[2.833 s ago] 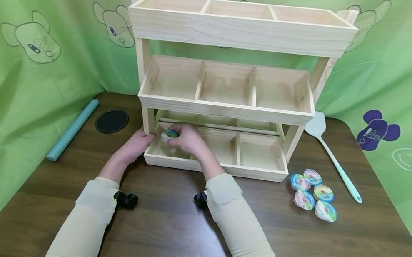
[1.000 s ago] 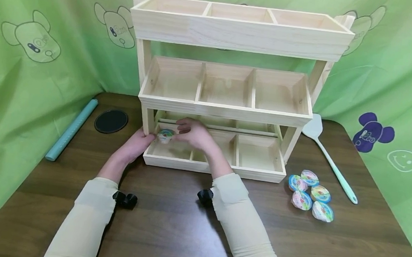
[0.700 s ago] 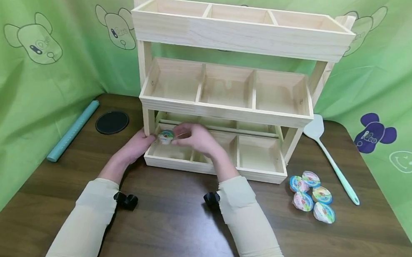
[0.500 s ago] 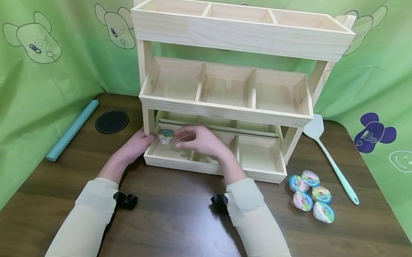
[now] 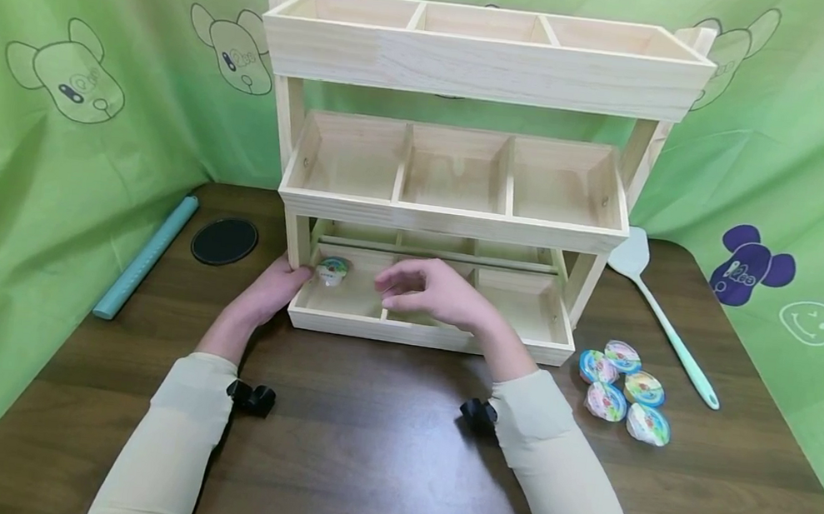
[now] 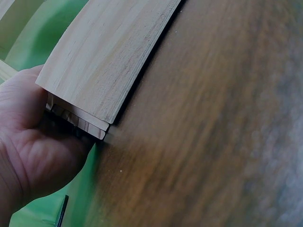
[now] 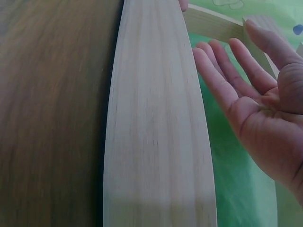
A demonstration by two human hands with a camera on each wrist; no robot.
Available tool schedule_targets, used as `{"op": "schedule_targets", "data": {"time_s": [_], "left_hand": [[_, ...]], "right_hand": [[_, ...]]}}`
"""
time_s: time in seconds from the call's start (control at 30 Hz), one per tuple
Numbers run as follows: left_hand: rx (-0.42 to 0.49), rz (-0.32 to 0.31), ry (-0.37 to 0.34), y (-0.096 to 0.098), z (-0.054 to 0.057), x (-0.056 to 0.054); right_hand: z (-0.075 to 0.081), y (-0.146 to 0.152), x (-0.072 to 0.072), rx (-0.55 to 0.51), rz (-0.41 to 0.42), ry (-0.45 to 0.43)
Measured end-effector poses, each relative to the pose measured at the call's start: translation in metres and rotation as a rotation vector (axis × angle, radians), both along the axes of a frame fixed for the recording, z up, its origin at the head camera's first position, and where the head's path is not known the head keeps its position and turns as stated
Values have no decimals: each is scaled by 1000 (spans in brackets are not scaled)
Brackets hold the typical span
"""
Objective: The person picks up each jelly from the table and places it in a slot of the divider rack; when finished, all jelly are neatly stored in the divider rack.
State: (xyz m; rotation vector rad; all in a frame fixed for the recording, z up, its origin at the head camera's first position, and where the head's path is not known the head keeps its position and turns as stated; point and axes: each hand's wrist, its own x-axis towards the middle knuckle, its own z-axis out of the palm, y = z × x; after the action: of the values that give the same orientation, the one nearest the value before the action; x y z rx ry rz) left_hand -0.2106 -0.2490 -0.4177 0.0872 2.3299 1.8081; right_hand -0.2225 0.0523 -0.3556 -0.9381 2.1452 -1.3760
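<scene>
A jelly-type cup (image 5: 333, 270) with a colourful lid sits in the left compartment of the bottom tray of a three-tier wooden shelf (image 5: 453, 221). My left hand (image 5: 274, 291) grips the left end of that tray. In the left wrist view, the left hand (image 6: 33, 137) lies against the tray's end, with its fingers largely hidden behind the wood. Over the bottom tray, right of the cup, my right hand (image 5: 441, 295) hovers with nothing in it. The right wrist view shows the right hand (image 7: 265, 109) with fingers extended and apart, behind the tray's front board (image 7: 156, 118).
Several similar lidded cups (image 5: 624, 388) are clustered on the table to the right. A pale blue spatula (image 5: 666, 313) lies behind them. At left are a blue roll (image 5: 146, 258) and a black disc (image 5: 224, 241). A green printed cloth (image 5: 89, 173) surrounds the table.
My right hand has let go of the cup in the left compartment and moved right, away from it. The cup stays there. My left hand keeps its place on the tray's end.
</scene>
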Motion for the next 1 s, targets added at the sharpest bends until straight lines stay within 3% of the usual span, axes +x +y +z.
{"op": "schedule_targets", "data": {"time_s": [0.23,1.0], "left_hand": [[-10,7,-7,0,1,0],[9,-3,14,0,-2,-1]], "right_hand": [[1,18,4,-6,-28,23],[4,109,16,19,20,45]]}}
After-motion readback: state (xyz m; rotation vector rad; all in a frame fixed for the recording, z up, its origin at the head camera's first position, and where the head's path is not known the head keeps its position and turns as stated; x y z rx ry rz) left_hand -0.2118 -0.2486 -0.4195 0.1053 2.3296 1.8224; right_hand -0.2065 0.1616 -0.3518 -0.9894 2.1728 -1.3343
